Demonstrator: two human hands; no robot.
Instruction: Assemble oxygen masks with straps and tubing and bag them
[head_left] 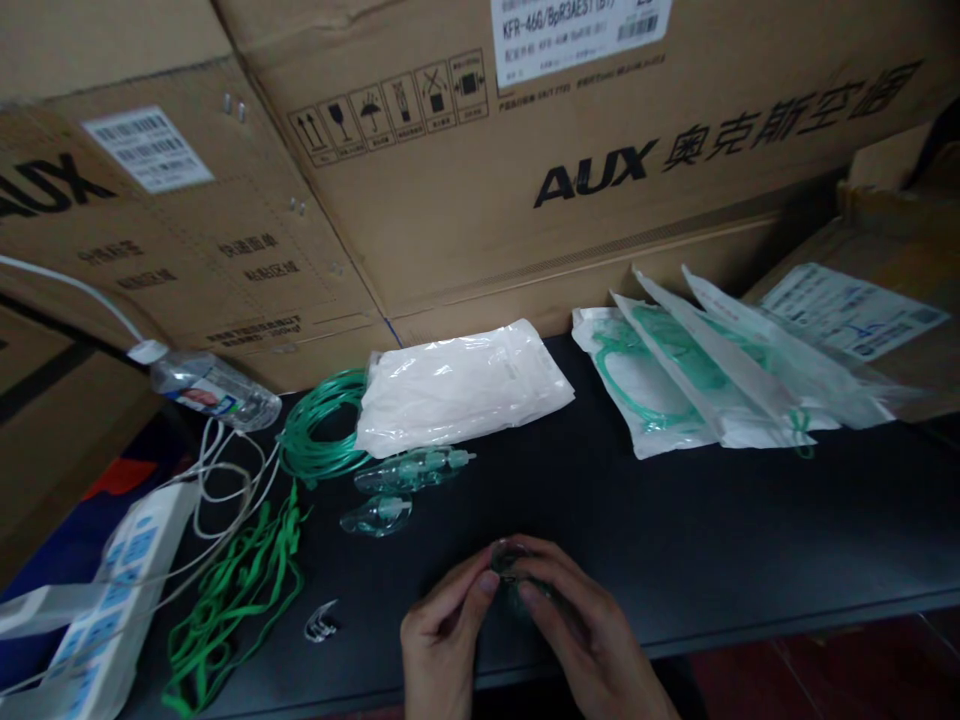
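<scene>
Near the table's front edge, my left hand (pixel 454 600) and my right hand (pixel 566 605) meet around a clear, green-tinted plastic mask (pixel 508 553). Fingers and thumbs of both hands pinch its edge; much of it is hidden behind them. Beyond them lie more clear green mask pieces (pixel 379 514), with white or pale green connectors. To the left are a few small curved metal strips (pixel 321 622) and a tangle of green elastic straps (pixel 244 600). A coil of green tubing (pixel 319 430) rests farther back.
White plastic packages (pixel 465 385) lie at the back middle of the black table (pixel 750 530). Several pouches with green tubing (pixel 660 370) lean at the right. A power strip (pixel 124 600), white cables and a water bottle (pixel 217 385) occupy the left. Large cardboard boxes (pixel 450 220) wall off the back.
</scene>
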